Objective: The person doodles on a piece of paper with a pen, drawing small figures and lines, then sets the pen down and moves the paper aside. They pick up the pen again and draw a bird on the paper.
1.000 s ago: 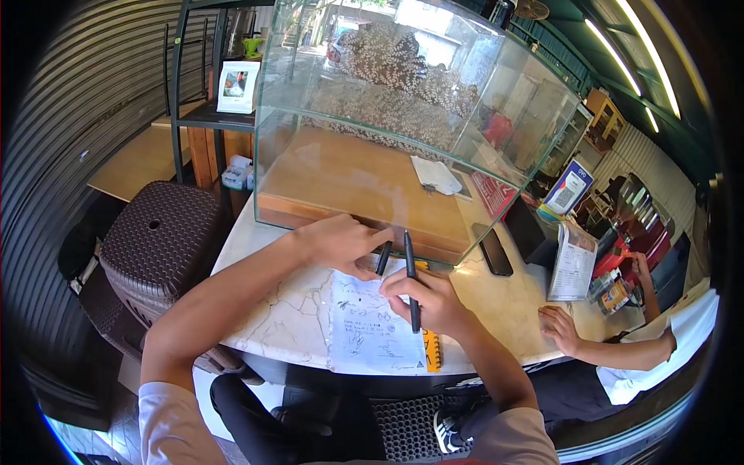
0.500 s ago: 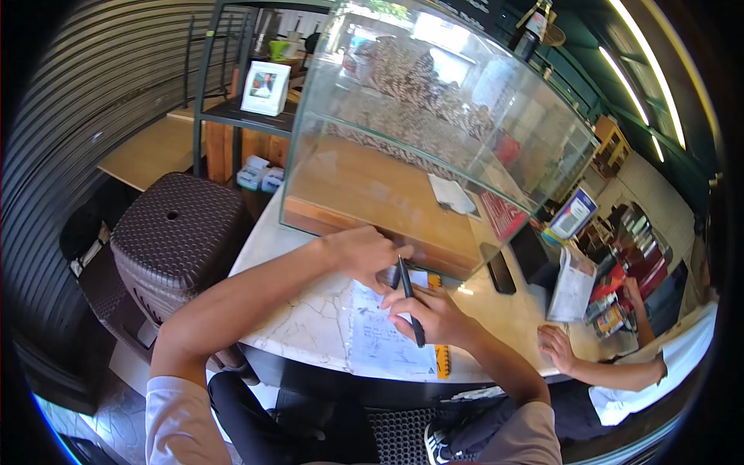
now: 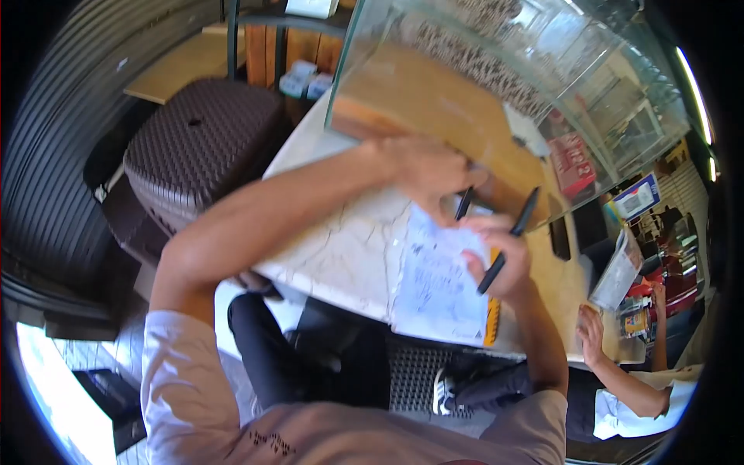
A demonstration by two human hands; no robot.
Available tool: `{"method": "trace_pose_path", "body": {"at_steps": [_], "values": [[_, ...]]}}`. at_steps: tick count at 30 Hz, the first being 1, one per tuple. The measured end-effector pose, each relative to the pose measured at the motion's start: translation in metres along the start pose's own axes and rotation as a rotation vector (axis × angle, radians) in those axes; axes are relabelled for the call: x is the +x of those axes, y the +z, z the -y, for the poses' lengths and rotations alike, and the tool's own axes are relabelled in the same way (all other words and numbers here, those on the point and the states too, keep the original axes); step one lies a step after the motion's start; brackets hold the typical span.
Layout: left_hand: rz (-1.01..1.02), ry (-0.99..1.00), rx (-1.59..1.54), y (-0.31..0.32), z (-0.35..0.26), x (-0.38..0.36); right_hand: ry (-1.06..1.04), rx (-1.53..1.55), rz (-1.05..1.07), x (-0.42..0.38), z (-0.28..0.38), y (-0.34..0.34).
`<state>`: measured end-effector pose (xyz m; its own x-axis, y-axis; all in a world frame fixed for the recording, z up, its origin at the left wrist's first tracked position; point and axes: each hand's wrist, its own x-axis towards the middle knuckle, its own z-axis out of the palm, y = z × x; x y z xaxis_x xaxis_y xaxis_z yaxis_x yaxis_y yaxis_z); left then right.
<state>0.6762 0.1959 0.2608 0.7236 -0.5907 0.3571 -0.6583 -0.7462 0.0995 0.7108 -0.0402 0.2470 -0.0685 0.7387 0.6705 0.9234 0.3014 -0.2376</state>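
My right hand is closed around a black pen, which slants between its fingers over the notebook. The notebook lies on the counter with handwriting on its page and a yellow spiral edge on the right. My left hand is bent over the top of the page, blurred by motion, its fingers curled. A short black piece shows at its thumb side; its far end is hidden. The two hands are close together.
A glass display case stands behind my hands on the marble-patterned counter. A phone lies to the right. Another person's hand rests on the counter edge. Brown woven stools stand at left.
My view has tilted down, so the case and counter sit higher and further right. The pen in my right hand has swung to lean the other way, its top now towards the right.
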Motion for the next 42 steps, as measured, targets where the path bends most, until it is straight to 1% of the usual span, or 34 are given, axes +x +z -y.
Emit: {"method": "trace_pose_path", "body": {"at_steps": [2, 4, 5, 6, 7, 8, 9, 10, 11, 12, 13, 17, 19, 21, 23, 24, 26, 27, 28, 30, 31, 34, 35, 37, 38, 39, 40, 42], "values": [[0.046, -0.053, -0.039, -0.008, -0.005, -0.002, 0.037, -0.052, 0.06, 0.002, 0.004, -0.007], [-0.028, -0.021, -0.034, -0.004, -0.003, -0.003, 0.048, 0.009, -0.001, 0.003, 0.003, -0.006], [-0.018, -0.029, -0.065, 0.001, -0.002, -0.004, 0.087, 0.008, 0.037, 0.006, 0.007, -0.009], [-0.058, 0.017, -0.108, 0.003, 0.0, -0.004, 0.102, 0.02, 0.041, 0.007, 0.01, -0.01], [-0.101, 0.066, -0.137, 0.002, 0.003, -0.003, 0.107, 0.109, 0.124, 0.01, 0.01, -0.011], [-0.099, 0.063, -0.141, -0.001, 0.001, -0.003, 0.113, 0.196, 0.208, 0.011, 0.01, -0.011], [-0.045, 0.016, -0.123, -0.003, -0.002, -0.003, 0.134, 0.174, 0.295, 0.008, 0.01, -0.012], [0.006, -0.033, -0.101, -0.006, -0.004, -0.004, 0.132, 0.176, 0.298, 0.009, 0.011, -0.011], [0.003, -0.039, -0.101, -0.004, -0.002, -0.003, 0.096, 0.142, 0.366, 0.013, 0.014, -0.009], [-0.013, -0.005, -0.106, -0.003, 0.001, -0.002, 0.06, 0.109, 0.433, 0.016, 0.017, -0.006], [-0.027, 0.03, -0.112, 0.0, 0.002, -0.003, 0.072, 0.062, 0.481, 0.017, 0.022, -0.005], [-0.047, 0.031, -0.105, -0.001, -0.001, -0.004, 0.048, 0.083, 0.524, 0.014, 0.03, 0.008], [-0.016, -0.004, -0.112, -0.003, -0.004, -0.005, 0.051, 0.074, 0.496, 0.015, 0.035, 0.01], [0.005, 0.01, -0.085, -0.002, -0.001, -0.004, 0.058, 0.069, 0.467, 0.014, 0.034, 0.01], [0.032, 0.029, -0.066, -0.003, -0.002, -0.002, 0.011, 0.122, 0.292, 0.011, 0.025, 0.009], [0.043, 0.003, -0.092, -0.005, -0.002, -0.002, 0.026, 0.124, 0.281, 0.008, 0.024, 0.01], [0.072, -0.013, -0.13, -0.003, -0.001, -0.003, 0.185, 0.506, 0.004, 0.0, 0.026, 0.013], [0.056, 0.035, -0.1, -0.001, 0.003, -0.003, 0.217, 0.537, -0.028, 0.0, 0.029, 0.014], [0.038, 0.083, -0.07, 0.003, 0.006, -0.002, 0.234, 0.536, -0.044, -0.004, 0.024, 0.013], [0.042, 0.099, -0.049, 0.004, 0.007, -0.003, 0.219, 0.83, -0.033, -0.01, 0.007, 0.01], [0.035, 0.1, -0.018, 0.004, 0.008, -0.003, 0.224, 0.83, -0.048, -0.011, 0.003, 0.011], [0.078, 0.071, -0.003, 0.002, 0.006, -0.001, 0.316, 0.924, -0.001, -0.016, -0.007, 0.019], [0.093, 0.075, -0.007, 0.002, 0.004, -0.001, 0.393, 0.958, 0.06, -0.017, -0.009, 0.016], [0.158, 0.002, -0.051, -0.001, 0.001, -0.001, 0.429, 1.023, 0.026, -0.016, -0.006, 0.019], [0.165, 0.003, -0.045, -0.002, 0.001, -0.002, 0.465, 1.085, 0.004, -0.015, -0.006, 0.02], [0.134, 0.033, -0.057, -0.001, 0.001, -0.002, 0.459, 1.087, -0.004, -0.014, -0.006, 0.018], [0.102, 0.063, -0.073, 0.0, 0.001, -0.003, 0.5, 1.106, 0.013, -0.014, -0.006, 0.017], [0.147, 0.029, -0.075, -0.003, 0.0, -0.002, 0.549, 1.13, 0.02, -0.014, -0.004, 0.016]]}}
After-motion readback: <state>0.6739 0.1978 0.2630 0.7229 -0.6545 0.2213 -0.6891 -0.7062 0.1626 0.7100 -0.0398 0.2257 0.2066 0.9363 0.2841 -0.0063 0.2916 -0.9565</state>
